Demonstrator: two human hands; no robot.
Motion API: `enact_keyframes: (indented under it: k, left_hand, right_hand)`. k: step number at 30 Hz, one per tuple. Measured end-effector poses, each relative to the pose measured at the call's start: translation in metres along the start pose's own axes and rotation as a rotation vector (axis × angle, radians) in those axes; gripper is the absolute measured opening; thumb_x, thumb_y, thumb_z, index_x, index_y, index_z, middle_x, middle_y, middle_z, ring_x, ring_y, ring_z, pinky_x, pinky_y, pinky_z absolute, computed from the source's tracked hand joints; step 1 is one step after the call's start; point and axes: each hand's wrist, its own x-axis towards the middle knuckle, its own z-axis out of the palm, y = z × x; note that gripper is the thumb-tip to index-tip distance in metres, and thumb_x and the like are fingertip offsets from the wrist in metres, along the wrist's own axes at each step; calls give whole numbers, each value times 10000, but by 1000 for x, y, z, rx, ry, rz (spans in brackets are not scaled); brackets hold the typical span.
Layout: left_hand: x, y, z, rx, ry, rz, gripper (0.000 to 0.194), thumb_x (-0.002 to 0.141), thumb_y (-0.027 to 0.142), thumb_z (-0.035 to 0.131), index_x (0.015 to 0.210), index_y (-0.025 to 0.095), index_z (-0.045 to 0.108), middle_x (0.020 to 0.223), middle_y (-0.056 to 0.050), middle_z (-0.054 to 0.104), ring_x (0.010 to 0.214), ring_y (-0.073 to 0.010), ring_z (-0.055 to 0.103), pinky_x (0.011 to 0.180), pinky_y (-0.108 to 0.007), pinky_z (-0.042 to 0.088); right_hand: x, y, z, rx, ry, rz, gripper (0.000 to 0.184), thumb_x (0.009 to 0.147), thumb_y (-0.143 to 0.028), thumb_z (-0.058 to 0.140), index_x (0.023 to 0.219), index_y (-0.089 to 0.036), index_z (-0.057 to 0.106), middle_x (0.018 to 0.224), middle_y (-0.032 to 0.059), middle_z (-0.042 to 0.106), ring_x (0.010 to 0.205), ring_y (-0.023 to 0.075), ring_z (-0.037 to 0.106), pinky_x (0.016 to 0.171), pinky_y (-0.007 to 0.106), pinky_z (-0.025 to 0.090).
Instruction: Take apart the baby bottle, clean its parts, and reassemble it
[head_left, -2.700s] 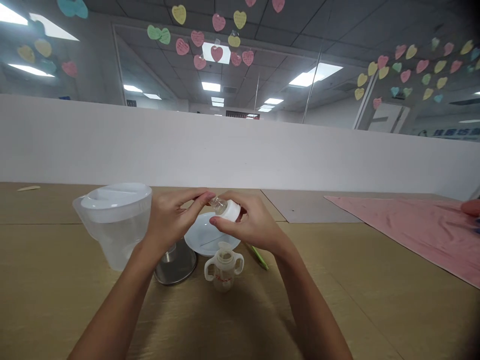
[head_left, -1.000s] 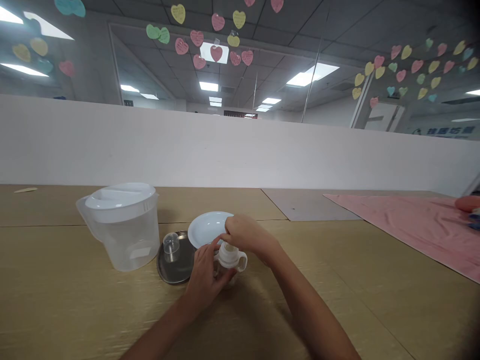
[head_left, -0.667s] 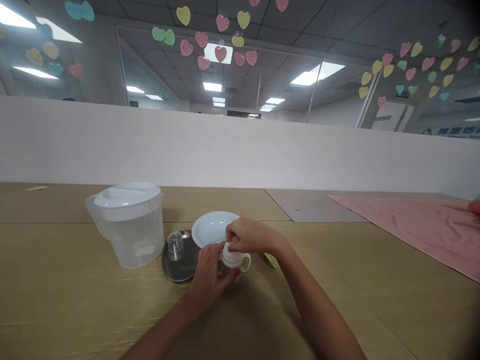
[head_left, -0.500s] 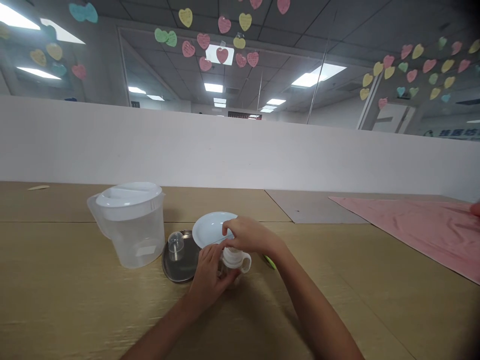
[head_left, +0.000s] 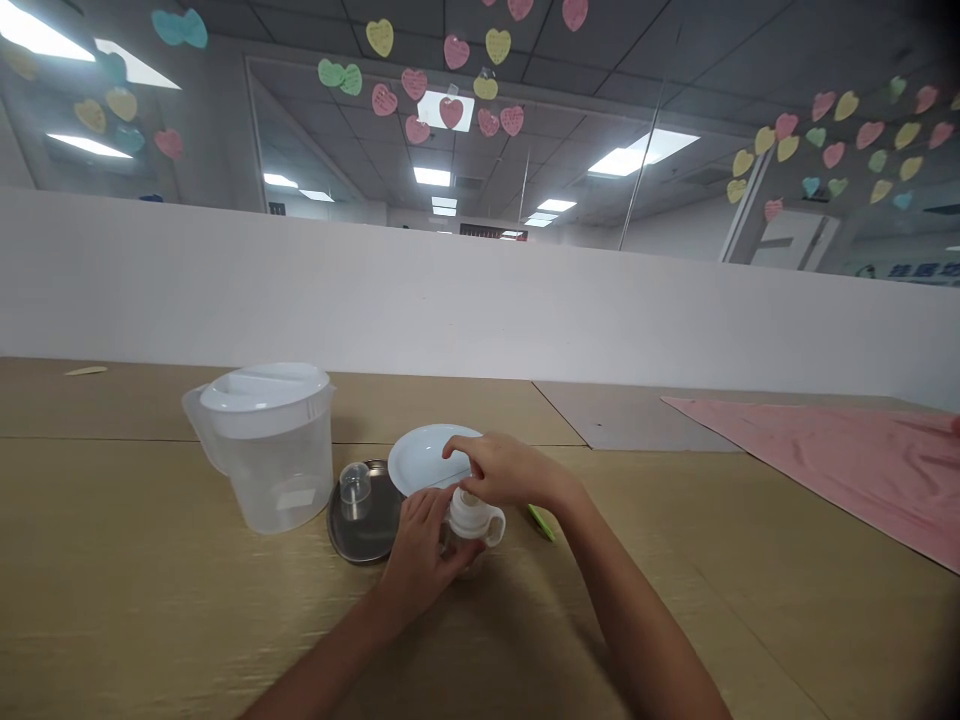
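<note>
Baby bottle stands braced by the left hand, fingers clamped round its body to steady it; the right hand arches over the white collar, contact unclear, fingers just before the white plate.

Two hands, one baby bottle, one plate

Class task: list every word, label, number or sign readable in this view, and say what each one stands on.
Blue characters on the far glass wall: cut off and too blurred to read.
White label on the plastic pitcher: no legible text.
Paper hearts: any writing is too small to read.
Nothing can be quoted.
</note>
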Motion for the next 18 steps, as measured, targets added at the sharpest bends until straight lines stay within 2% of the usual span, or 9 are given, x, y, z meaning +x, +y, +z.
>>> enact_keyframes:
  k: [3, 6, 8, 10, 12, 15, 18]
  left_hand:
    - [-1, -1, 2, -2, 22, -30, 618, 738, 473, 574, 1243, 170, 386, 1099, -138, 560, 1006, -280, 515, 855, -463, 410]
    - [-2, -2, 2, -18, 27, -46, 572, 726, 466, 588, 1186, 163, 434, 1087, -132, 568, 993, -278, 520, 837, -457, 422]
    - [-1, -1, 1, -28, 18, -55, 524, 725, 462, 590, 1136, 161, 470, 1057, -123, 579, 975, -274, 526, 826, -453, 427]
    - [-1, 0, 0, -39, 11, -67, 511, 725, 455, 593, 1129, 164, 472, 1047, -116, 579, 970, -270, 525, 824, -448, 428]
    - [-1, 1, -1, -51, 16, -69, 516, 725, 444, 598, 1143, 173, 462, 1059, -114, 573, 980, -267, 519, 832, -443, 424]
    - [-1, 2, -1, -63, 36, -58, 542, 718, 433, 606, 1171, 178, 452, 1073, -115, 570, 988, -266, 519, 841, -438, 422]
    - [-2, 1, -1, -63, 39, -54, 537, 719, 427, 604, 1170, 174, 457, 1067, -114, 574, 979, -260, 522, 840, -434, 423]
  right_hand:
    - [5, -5, 3, -45, 6, 34, 272, 820, -195, 403, 1025, -187, 581, 833, 53, 640, 728, 153, 555, 544, 232, 304]
    - [7, -8, 4, -66, -6, 88, 270, 850, -314, 401, 900, -169, 623, 789, 67, 643, 717, 168, 565, 547, 247, 308]
    - [6, -6, 4, -56, 13, 87, 342, 818, -440, 447, 967, -179, 609, 824, 70, 647, 736, 182, 571, 560, 251, 323]
    - [4, -1, 4, -38, 10, 55, 438, 778, -492, 486, 1096, -199, 553, 879, 69, 646, 759, 190, 574, 566, 250, 337]
    - [3, 3, 5, -15, -31, 6, 446, 783, -435, 488, 1169, -213, 503, 912, 66, 644, 768, 184, 577, 564, 244, 348]
    - [6, 7, 7, -7, -66, -44, 361, 802, -301, 450, 1143, -211, 527, 916, 62, 645, 784, 177, 577, 568, 241, 354]
    - [7, 8, 7, -1, -56, -9, 368, 803, -372, 463, 1114, -199, 554, 938, 77, 642, 817, 195, 579, 593, 255, 370]
